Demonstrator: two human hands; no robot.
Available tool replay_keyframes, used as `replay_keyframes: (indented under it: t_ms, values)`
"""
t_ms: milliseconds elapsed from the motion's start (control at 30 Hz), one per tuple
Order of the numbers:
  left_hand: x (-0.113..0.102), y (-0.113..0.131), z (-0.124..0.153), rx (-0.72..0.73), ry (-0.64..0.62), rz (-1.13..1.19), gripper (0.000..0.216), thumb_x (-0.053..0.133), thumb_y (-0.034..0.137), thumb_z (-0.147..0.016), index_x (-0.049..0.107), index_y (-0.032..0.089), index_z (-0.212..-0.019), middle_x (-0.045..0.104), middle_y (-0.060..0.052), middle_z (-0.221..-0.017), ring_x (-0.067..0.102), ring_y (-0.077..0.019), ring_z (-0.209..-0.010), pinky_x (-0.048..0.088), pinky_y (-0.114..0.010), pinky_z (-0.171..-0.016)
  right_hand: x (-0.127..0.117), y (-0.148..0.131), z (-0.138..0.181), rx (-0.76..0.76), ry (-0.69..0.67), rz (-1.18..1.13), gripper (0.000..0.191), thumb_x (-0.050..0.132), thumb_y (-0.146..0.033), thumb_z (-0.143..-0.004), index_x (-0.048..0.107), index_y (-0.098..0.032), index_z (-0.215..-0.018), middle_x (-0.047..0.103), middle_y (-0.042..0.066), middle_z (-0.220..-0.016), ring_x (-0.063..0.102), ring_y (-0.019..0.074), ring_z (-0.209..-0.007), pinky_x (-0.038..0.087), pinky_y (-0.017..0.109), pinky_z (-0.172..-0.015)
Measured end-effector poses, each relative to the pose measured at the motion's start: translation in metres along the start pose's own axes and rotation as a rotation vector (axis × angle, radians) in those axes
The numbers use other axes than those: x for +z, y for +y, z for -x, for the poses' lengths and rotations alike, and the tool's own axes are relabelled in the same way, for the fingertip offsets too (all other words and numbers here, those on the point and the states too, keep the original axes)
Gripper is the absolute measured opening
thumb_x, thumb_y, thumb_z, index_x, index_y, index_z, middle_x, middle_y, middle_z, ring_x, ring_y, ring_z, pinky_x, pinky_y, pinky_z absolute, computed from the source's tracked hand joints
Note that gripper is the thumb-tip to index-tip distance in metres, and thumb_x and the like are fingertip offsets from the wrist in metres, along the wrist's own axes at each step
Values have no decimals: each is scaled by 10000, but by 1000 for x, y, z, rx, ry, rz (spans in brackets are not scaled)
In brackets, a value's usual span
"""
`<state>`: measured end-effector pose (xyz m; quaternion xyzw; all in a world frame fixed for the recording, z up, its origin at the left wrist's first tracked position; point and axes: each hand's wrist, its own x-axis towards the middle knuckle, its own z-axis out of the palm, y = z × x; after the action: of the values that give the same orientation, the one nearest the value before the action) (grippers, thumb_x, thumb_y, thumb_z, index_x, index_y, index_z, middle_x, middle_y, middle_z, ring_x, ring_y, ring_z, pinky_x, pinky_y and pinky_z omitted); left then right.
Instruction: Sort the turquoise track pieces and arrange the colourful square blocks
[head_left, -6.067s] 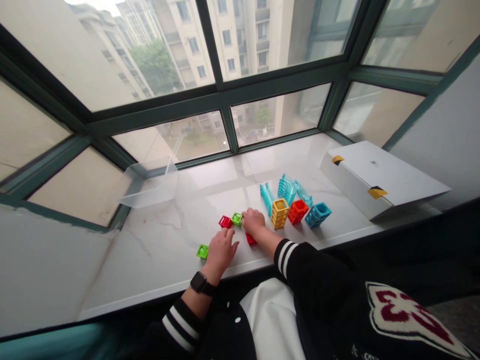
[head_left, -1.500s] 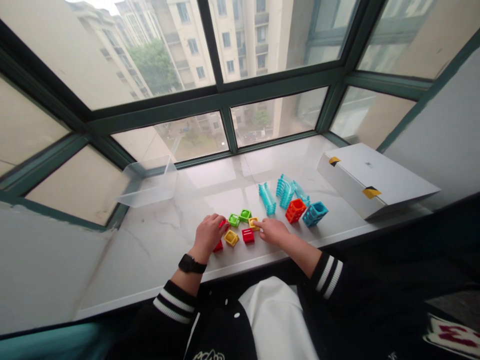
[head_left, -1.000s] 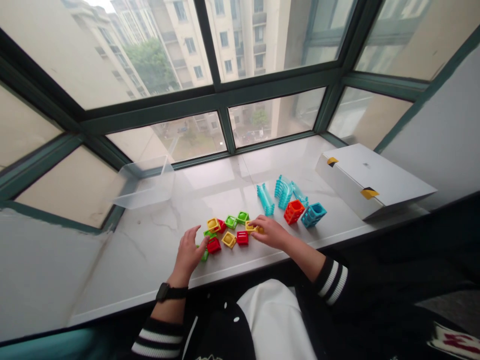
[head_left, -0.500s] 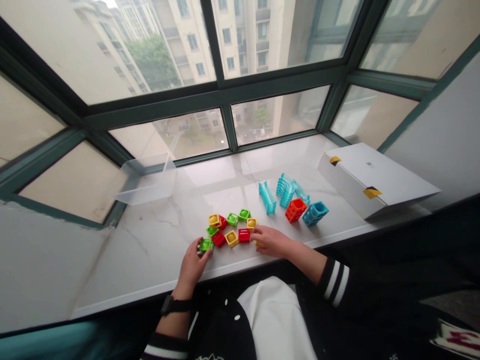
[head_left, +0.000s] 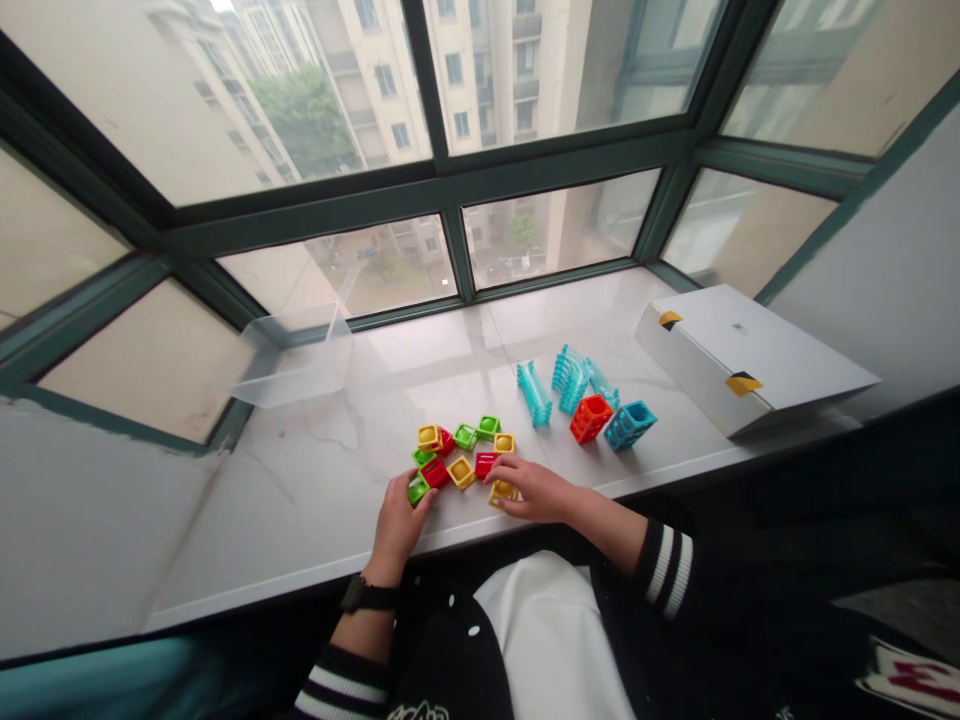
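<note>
My left hand [head_left: 401, 510] has its thumb and fingers around a green toy block [head_left: 418, 488] at the near left of a cluster. My right hand [head_left: 529, 488] grips a yellow toy block [head_left: 502, 493], its fingers partly covering it. Between the hands lie a red block [head_left: 435, 472], a yellow block [head_left: 461, 472] and another red block [head_left: 484, 464], which my right fingertips reach close to. Behind them sit two green blocks [head_left: 489, 427] and a yellow block [head_left: 504, 442]. A yellow block [head_left: 429, 437] lies at the back left beside a red one.
Light blue track pieces [head_left: 534, 394] lie to the right, with a red square tube [head_left: 590, 419] and a blue square tube [head_left: 631, 425] in front. A clear plastic bin [head_left: 292, 370] stands at the left, a white box [head_left: 757, 355] at the right. Windows border the marble sill [head_left: 300, 500].
My left hand has moved slightly right with the green block. My right hand has shifted left and a little nearer, and the yellow block under it shows more.
</note>
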<state>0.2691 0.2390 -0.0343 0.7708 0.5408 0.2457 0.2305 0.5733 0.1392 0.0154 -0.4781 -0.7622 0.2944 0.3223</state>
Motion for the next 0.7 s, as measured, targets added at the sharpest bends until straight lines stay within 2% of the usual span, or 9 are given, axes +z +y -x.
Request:
replay_keyframes:
  t_ms: [100,200,267,367,433,500,600,700]
  values:
    - [-2,-2,1,18,-3,-15,514,649,432,-897,592,166,-1333,643,-146,-1236,642,-331,-1180,527,-532,-1073,12,-10,-16,-51,-2,-12,452,710,-139,-826,651,-253,-1260,615,88,-1238,657,229,-1121,548,361,-999]
    - [-15,4,7,76,72,-73,535,670,444,-907,582,176,-1361,622,-161,-1279,631,-345,-1192,528,-562,-1066,19,-19,-27,-66,-7,-5,452,722,-150,-827,645,-266,-1257,624,78,-1245,659,229,-1117,549,368,-999]
    - [-24,17,14,163,100,-96,573,697,477,-913,564,202,-1398,608,-165,-1338,610,-352,-1239,506,-580,-1095,23,-23,-31,-45,10,-12,443,738,-179,-836,633,-266,-1257,625,81,-1258,659,237,-1121,551,381,-998]
    - [-28,48,26,370,-60,-6,650,761,464,-892,519,263,-1461,602,-132,-1426,569,-330,-1341,480,-540,-1153,30,-27,-33,24,78,-51,445,756,-208,-845,606,-253,-1262,626,90,-1253,645,257,-1153,542,423,-1027]
    - [-21,68,32,419,-107,47,678,784,436,-878,508,267,-1473,625,-128,-1419,599,-321,-1320,520,-513,-1117,35,-29,-34,83,138,-89,421,757,-215,-853,599,-234,-1243,635,91,-1205,640,263,-1144,542,445,-1031]
    - [-13,80,33,413,-73,80,578,722,379,-929,528,257,-1460,683,-125,-1336,672,-300,-1217,567,-488,-1052,35,-31,-35,118,177,-120,415,759,-234,-864,595,-218,-1245,641,97,-1179,643,264,-1125,548,455,-1025]
    - [-11,79,26,375,-3,97,449,678,357,-953,601,254,-1383,719,-112,-1273,701,-291,-1163,581,-477,-1033,17,-38,-30,78,176,-100,505,753,-281,-889,566,-222,-1355,620,124,-1285,630,274,-1192,536,460,-1063]
    - [-25,52,8,200,110,146,469,681,393,-935,594,254,-1374,700,-107,-1306,705,-277,-1150,602,-454,-1012,-29,-44,-13,31,227,46,498,687,-278,-934,565,-241,-1416,583,136,-1389,599,285,-1280,510,454,-1111]
